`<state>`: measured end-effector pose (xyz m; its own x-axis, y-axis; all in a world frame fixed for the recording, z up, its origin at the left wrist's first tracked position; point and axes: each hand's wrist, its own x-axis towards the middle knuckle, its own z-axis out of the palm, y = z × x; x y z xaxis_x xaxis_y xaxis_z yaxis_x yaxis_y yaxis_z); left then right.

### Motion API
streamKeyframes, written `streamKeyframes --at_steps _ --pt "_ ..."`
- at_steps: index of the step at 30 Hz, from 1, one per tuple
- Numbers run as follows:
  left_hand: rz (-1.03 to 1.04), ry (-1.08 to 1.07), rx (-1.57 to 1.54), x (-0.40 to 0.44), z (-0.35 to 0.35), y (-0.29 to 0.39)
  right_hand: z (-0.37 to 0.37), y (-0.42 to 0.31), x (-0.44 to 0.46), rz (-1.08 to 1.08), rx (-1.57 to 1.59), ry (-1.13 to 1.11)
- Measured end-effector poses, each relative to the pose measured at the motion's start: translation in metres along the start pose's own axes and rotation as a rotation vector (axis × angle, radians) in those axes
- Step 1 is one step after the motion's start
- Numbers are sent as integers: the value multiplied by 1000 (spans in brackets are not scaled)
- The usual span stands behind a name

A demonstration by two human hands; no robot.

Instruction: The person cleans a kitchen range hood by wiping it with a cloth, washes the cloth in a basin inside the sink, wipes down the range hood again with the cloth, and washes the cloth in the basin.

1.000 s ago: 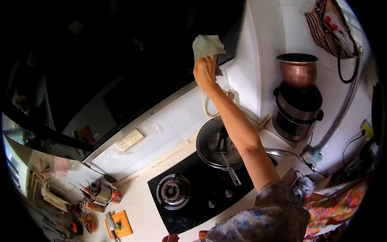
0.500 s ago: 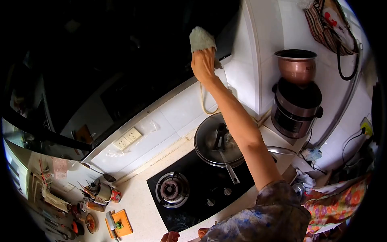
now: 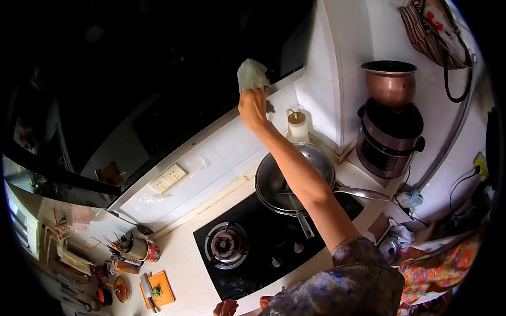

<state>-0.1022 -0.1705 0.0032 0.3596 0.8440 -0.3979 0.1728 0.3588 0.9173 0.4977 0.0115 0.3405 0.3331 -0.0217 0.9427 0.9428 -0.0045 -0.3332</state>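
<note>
My right hand [image 3: 253, 109] is raised over the stove, its fingers closed on a pale grey-green cloth [image 3: 252, 75]. The cloth lies against the dark glossy panel of the range hood [image 3: 158, 89], close to its lower metal edge. Under my forearm a frying pan [image 3: 271, 181] rests on the right burner, with a metal-handled spatula [image 3: 304, 225] in it; my arm covers part of both. At the bottom edge of the view a small part of my left hand [image 3: 225, 308] shows by the counter front, its fingers mostly cut off.
The left burner [image 3: 226, 245] is bare. A rice cooker [image 3: 390, 139] with a copper-coloured inner pot [image 3: 391, 87] on top stands at right. An orange cutting board [image 3: 164, 295] holds a knife [image 3: 147, 291] and chopped greens. A utensil holder [image 3: 138, 248] and a lidded container [image 3: 298, 125] stand by the wall.
My right hand has moved the cloth down and slightly left across the hood panel. The lidded container and more of the pan have come into sight; the spatula's head is now hidden.
</note>
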Motion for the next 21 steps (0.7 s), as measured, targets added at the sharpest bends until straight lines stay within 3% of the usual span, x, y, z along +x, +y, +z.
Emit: streamKeyframes --at_steps 1,4,6,7,8,9,10,12,14,16,17,18,20,21 --pt "-92 136 -102 -7 1 -9 -1 -3 -2 -12 15 -31" --pt "-40 -15 -99 -2 -11 -14 -2 -14 -29 -30 113 -218" --pt "-21 95 -162 -9 0 -7 -16 -25 -45 27 180 -370" --pt "115 147 -49 -13 11 14 -34 -39 -45 76 270 -529" --pt "253 197 61 -11 21 28 -59 -59 -32 164 255 -1030" --pt "329 270 96 10 15 32 -71 -73 -31 47 206 -1449" --pt "403 348 137 31 9 36 -82 -86 -37 -256 322 -1631" --pt "549 427 145 12 97 167 -89 -119 -63 -533 355 -1910" --pt "755 334 118 14 142 223 -100 -133 -98 -657 628 -1693" --pt "656 177 71 20 166 254 -113 -157 -92 -665 713 -1660" --pt "606 55 -14 27 174 261 -119 -164 -89 -527 843 -1532" --pt "524 -60 -184 35 180 264 -116 -170 -99 -399 967 -1260" --pt "350 -203 -508 30 198 275 -113 -184 -108 -8 973 -1022" --pt "351 -205 -506 38 195 274 -115 -188 -116 162 983 -939"
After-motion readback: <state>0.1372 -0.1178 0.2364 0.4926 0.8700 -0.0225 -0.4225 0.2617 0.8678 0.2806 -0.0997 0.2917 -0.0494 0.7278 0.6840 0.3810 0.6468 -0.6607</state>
